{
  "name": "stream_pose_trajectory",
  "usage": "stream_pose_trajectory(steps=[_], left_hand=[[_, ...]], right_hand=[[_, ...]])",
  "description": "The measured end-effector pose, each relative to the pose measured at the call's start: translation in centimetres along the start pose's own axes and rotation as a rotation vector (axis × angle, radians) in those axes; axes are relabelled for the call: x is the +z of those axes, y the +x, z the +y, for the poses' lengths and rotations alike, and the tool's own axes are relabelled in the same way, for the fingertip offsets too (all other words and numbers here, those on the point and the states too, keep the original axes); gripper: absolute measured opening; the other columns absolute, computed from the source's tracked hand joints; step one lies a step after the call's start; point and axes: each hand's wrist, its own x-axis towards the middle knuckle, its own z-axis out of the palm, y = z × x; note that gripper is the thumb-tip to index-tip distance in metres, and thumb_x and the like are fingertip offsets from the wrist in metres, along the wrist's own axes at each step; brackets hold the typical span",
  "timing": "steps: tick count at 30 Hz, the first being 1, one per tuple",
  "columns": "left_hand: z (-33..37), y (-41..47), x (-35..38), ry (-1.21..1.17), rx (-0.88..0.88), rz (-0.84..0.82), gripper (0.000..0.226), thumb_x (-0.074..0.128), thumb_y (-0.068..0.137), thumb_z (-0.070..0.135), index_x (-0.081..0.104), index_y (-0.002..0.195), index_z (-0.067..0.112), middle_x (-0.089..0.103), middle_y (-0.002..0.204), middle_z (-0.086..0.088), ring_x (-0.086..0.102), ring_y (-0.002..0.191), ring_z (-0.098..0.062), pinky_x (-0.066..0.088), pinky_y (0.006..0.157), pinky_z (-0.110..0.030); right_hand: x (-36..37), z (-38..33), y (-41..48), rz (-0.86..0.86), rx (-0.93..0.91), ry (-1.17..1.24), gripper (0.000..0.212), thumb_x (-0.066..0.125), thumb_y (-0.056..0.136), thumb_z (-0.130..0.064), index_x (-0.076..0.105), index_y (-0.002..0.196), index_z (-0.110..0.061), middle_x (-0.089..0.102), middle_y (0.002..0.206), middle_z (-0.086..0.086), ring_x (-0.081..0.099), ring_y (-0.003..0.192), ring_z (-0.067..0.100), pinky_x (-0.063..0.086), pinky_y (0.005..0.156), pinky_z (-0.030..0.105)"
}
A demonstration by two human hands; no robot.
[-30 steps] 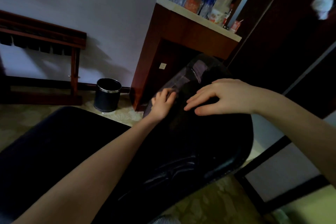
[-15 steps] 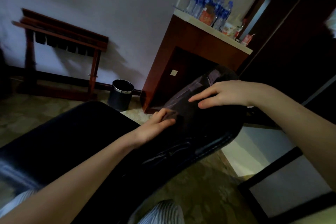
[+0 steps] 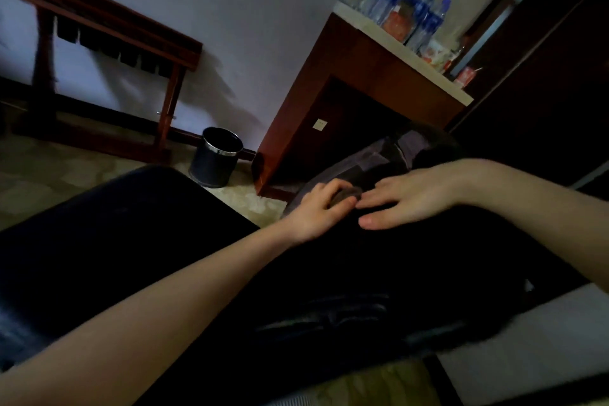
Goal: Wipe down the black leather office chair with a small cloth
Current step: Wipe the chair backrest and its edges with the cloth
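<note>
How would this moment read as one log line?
phase: chair wipe | left hand: grips small cloth on black leather chair | right hand: flat on chair

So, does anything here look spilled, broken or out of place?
Nothing stands out. The bin stands upright, the bottles stand together on the cabinet, and the chair shows only creases in its leather. The dim light could hide small marks.

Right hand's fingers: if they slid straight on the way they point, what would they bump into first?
Probably the small cloth bunched under the left hand. The right hand lies flat on the black leather office chair, with its fingertips aimed straight at the cloth and almost touching it.
</note>
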Motion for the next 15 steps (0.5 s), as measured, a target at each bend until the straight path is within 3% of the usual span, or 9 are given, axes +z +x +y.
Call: stream_pose_trajectory(steps=[2,5,7,10,15], left_hand=[[-1.1,1.4,0.5,0.059,-0.030,0.014,0.050,0.039,0.081,0.061,0.050,0.119,0.029,0.051,0.124,-0.002,0.034,0.119,-0.013,0.022,0.107,-0.034],[-2.6,3.2,0.6,0.074,-0.010,0.062,0.064,0.027,0.070,0.069,0.049,0.118,0.032,0.051,0.122,0.005,0.029,0.121,-0.016,0.016,0.102,-0.027],[-3.7,4.4,0.8,0.067,-0.013,0.071,0.050,0.039,0.083,0.061,0.048,0.122,0.030,0.045,0.125,0.003,0.027,0.124,-0.019,0.016,0.102,-0.026],[-5.5,6.0,1.0,0.093,-0.133,0.115,0.035,0.045,0.093,0.045,0.044,0.126,0.032,0.038,0.132,0.003,0.024,0.126,-0.023,0.022,0.105,-0.040],[-12.3,7.0,1.2,0.008,-0.330,0.168,0.039,0.042,0.088,0.054,0.046,0.119,0.031,0.045,0.128,-0.003,0.032,0.125,-0.028,0.021,0.101,-0.035]], right_hand=[[0.3,0.5,2.2,0.019,0.010,-0.083,0.060,0.021,0.095,-0.057,0.018,0.149,-0.030,0.013,0.157,-0.006,0.008,0.144,0.014,0.005,0.115,0.037],[0.1,1.1,4.5,-0.008,0.032,-0.115,0.058,0.020,0.097,-0.054,0.012,0.150,-0.030,0.004,0.158,-0.009,-0.003,0.145,0.011,-0.004,0.115,0.041],[-0.2,1.4,5.5,-0.040,0.035,-0.114,0.059,0.022,0.096,-0.057,0.012,0.149,-0.035,0.000,0.158,-0.011,-0.007,0.144,0.011,-0.008,0.114,0.042],[-0.6,1.6,7.0,-0.072,0.012,-0.127,0.058,0.024,0.094,-0.059,0.014,0.147,-0.040,0.002,0.157,-0.015,-0.007,0.144,0.010,-0.009,0.114,0.042],[-0.2,2.4,8.2,-0.034,-0.030,-0.131,0.052,0.023,0.096,-0.054,0.012,0.146,-0.045,0.003,0.156,-0.019,-0.006,0.143,0.003,-0.009,0.116,0.038]])
